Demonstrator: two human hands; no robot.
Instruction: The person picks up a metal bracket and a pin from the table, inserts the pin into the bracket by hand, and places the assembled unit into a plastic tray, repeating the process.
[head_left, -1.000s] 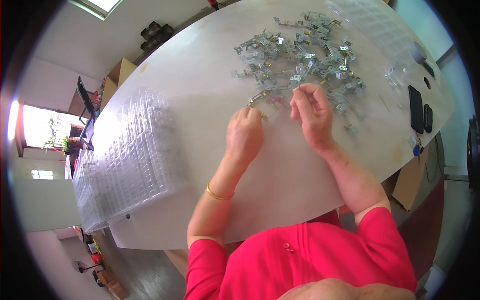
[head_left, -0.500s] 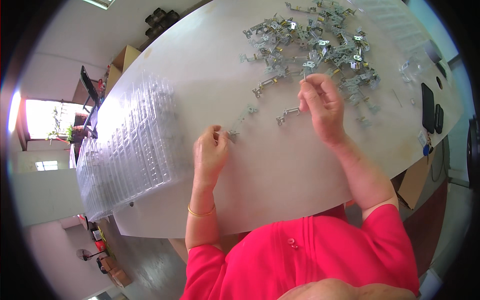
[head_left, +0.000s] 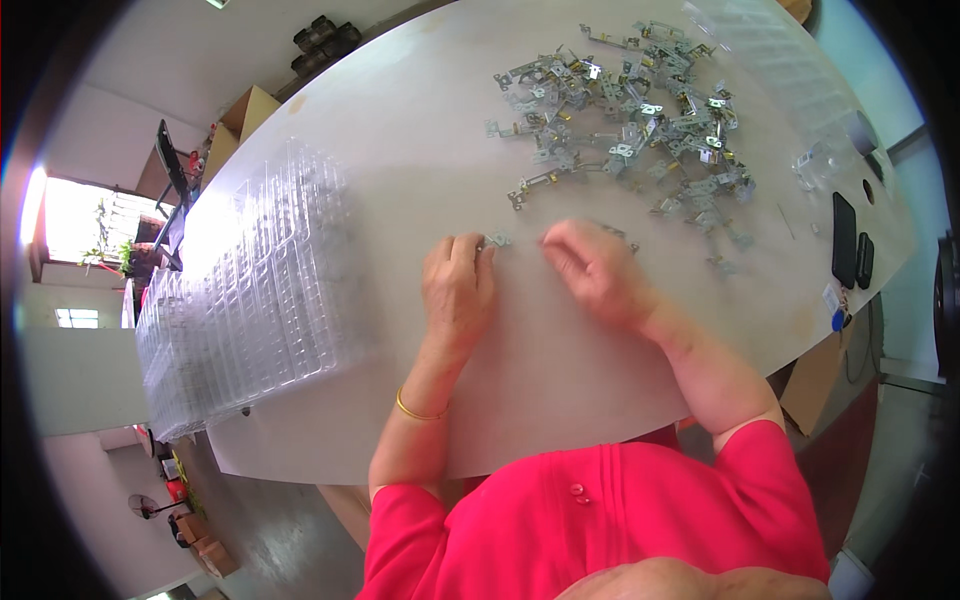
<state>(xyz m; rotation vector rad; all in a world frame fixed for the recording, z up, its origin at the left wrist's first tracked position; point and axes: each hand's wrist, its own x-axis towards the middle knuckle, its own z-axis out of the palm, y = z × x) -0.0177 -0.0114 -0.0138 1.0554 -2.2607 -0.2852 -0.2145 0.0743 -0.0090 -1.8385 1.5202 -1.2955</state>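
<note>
My left hand [head_left: 460, 292] is closed on a small galvanised metal bracket, whose flat end with holes [head_left: 497, 239] juts out past the fingertips. A short distance to the right, my right hand [head_left: 600, 275] is closed in a pinch, a little smeared by motion. What its fingertips hold is too small to make out. Just behind its knuckles another metal bracket [head_left: 622, 234] shows in part on the white table [head_left: 540, 390]. Beyond both hands spreads a loose heap of similar metal brackets with brass-coloured parts [head_left: 625, 110].
At the left stands a tall stack of clear plastic trays [head_left: 255, 290]. Another clear tray [head_left: 775, 60] lies at the far right. Along the right edge are a black phone [head_left: 845, 240], a small black case [head_left: 865, 262], keys [head_left: 836, 312] and a thin pin [head_left: 786, 221].
My right hand has come down and left from the heap's near edge toward my left hand. The left hand has shifted up and right with the bracket. The view has shifted slightly.
</note>
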